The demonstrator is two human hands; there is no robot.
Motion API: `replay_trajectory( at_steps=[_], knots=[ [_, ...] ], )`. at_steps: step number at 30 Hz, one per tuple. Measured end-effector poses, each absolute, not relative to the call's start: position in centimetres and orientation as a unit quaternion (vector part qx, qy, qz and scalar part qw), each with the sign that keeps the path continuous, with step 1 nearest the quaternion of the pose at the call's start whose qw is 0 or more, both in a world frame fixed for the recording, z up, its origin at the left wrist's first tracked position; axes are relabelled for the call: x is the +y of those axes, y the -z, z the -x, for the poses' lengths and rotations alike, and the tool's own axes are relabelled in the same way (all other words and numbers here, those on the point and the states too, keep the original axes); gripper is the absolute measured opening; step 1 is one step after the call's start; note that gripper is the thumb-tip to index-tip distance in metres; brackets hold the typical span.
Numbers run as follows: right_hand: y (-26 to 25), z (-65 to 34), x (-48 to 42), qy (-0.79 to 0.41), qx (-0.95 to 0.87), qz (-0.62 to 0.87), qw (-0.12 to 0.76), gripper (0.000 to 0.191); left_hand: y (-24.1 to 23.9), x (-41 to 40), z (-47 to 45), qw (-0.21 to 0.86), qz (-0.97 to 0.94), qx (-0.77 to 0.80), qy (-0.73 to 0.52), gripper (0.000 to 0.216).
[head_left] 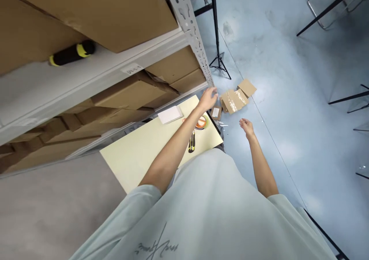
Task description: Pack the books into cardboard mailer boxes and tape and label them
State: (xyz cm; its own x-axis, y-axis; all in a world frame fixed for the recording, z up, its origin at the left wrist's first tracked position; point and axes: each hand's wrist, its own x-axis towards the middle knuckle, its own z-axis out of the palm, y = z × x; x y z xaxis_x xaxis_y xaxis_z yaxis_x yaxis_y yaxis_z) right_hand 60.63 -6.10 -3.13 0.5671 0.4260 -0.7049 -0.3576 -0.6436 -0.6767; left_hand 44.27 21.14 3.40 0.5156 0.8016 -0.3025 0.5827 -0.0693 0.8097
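My left hand (208,99) is raised over the far end of a pale yellow tabletop (150,148), close to the foot of the metal shelf post. Its fingers are apart and nothing shows in them. To the right, above the blue floor, hangs my right hand (246,127), with fingers loosely curled and nothing visible in them. A black and yellow utility knife (191,143) lies on the tabletop by my left forearm. Beside it is an orange ring-shaped item (201,122), partly hidden by that arm. A flat white box (170,114) rests near the tabletop's shelf side.
A metal shelf rack (138,65) with cardboard boxes (123,94) fills the left. On its upper shelf lies a black and yellow cylinder (72,53). Opened cardboard (235,100) and a small box (216,112) lie beyond the table. A black tripod stand (218,56) stands behind.
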Motion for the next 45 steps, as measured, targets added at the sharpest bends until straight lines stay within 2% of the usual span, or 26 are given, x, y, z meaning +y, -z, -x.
replay_trajectory(
  at_steps=[3, 6, 12, 19, 24, 35, 45],
  knots=[
    [1.9, -59.2, -6.3, -0.493, -0.039, 0.766, 0.411, 0.055, -5.6, 16.4, -36.5, 0.485, -0.694, 0.510, -0.151, 0.030],
    [0.7, -57.9, -5.9, -0.527, -0.078, 0.746, 0.400, 0.061, -6.9, 11.3, -28.6, 0.480, -0.636, 0.573, -0.191, 0.030],
    [-1.9, -54.8, -2.6, -0.561, -0.206, 0.707, 0.379, 0.079, -9.7, 2.0, -16.7, 0.461, -0.460, 0.717, -0.249, 0.047],
    [-5.1, -46.3, 2.5, -0.604, -0.368, 0.622, 0.334, 0.070, -13.8, -7.1, -9.7, 0.383, -0.298, 0.781, -0.392, 0.047],
    [-8.9, -38.3, 2.7, -0.638, -0.458, 0.548, 0.289, 0.065, -15.7, -12.4, -6.1, 0.357, -0.231, 0.778, -0.462, 0.044],
    [-19.8, -16.5, -5.8, -0.631, -0.625, 0.400, 0.227, 0.051, -15.4, -27.5, 4.3, 0.288, -0.124, 0.696, -0.646, 0.046],
    [-23.9, 4.5, -17.9, -0.631, -0.725, 0.253, 0.109, 0.047, -18.0, -46.9, 16.0, 0.100, 0.001, 0.704, -0.704, 0.039]
  ],
)
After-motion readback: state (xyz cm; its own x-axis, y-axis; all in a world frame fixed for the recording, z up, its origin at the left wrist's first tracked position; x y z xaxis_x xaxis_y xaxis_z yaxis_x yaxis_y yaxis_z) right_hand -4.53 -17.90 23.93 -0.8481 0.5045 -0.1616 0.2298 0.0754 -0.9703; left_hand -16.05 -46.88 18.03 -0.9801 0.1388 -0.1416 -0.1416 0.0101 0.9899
